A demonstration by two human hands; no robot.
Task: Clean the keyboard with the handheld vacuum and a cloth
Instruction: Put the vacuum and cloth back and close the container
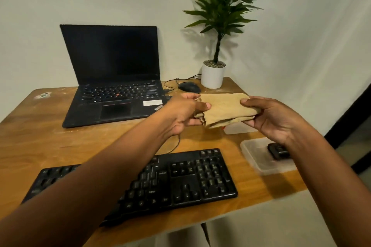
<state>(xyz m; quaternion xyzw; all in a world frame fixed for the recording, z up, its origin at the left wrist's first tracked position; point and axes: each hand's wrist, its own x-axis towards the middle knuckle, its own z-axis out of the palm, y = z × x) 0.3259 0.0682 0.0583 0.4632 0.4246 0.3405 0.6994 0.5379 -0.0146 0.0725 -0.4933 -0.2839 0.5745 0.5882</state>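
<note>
The left forearm covers the middle of the keyboard; its key legends are blurred. The right wrist hides part of a dark object in the clear tray; its identity cannot be determined. The cloth conceals most of a white item. The picture's top edge cuts off the plant.

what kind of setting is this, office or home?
Probably a small office or home desk; I can't tell which. A wooden table against a plain wall holds an open laptop, a separate black keyboard, a wired mouse and a potted plant.
</note>
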